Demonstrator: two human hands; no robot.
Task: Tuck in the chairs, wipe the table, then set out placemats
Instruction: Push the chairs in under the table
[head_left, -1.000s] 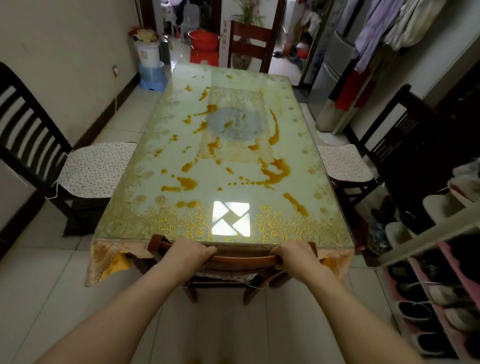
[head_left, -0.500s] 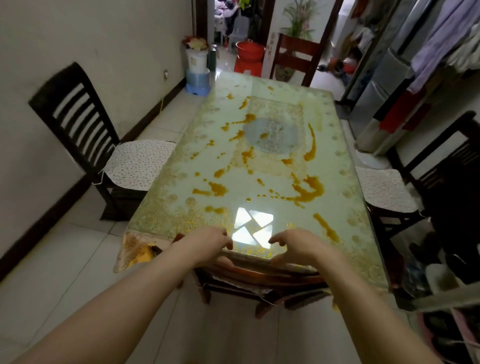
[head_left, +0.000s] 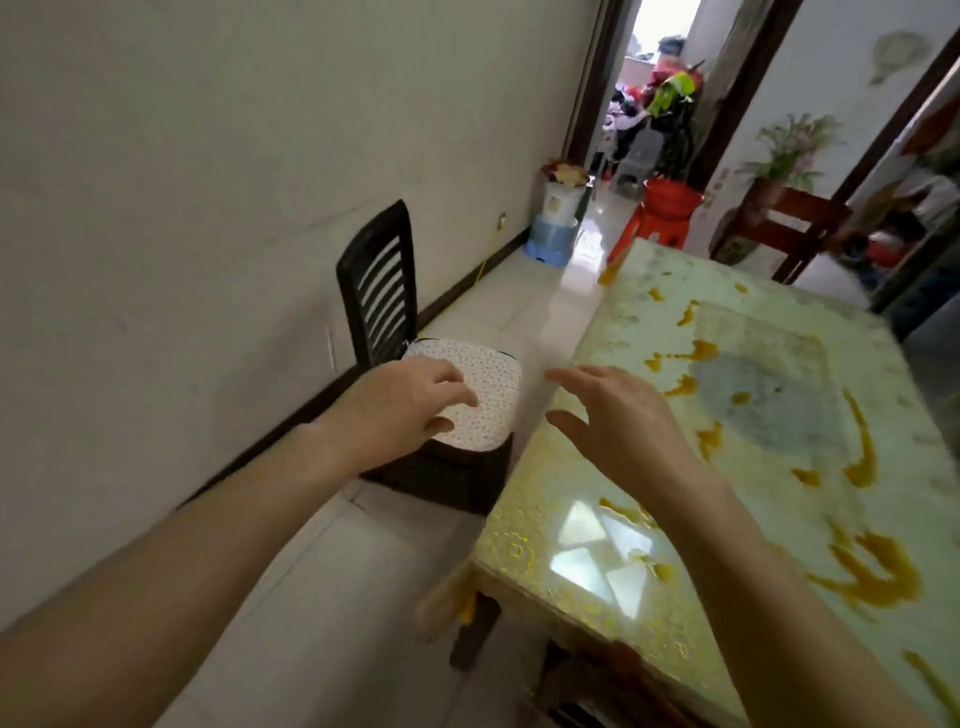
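Both hands out, empty. Left hand (head_left: 402, 410) grip open, fingers loosely curled, in front of the dark slatted chair (head_left: 382, 291) at 10 o'clock; its patterned seat cushion (head_left: 485, 395) sits clear of the tabletop (head_left: 769, 447), chair not tucked. Right hand (head_left: 618, 421) grip open, fingers spread, over the tabletop's left edge. Orange smears (head_left: 878, 577) all over the glass. Brown chair (head_left: 784, 228) at the far end, 1 o'clock.

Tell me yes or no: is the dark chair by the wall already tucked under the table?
No: the dark chair stands apart from the table, with bare floor between them.
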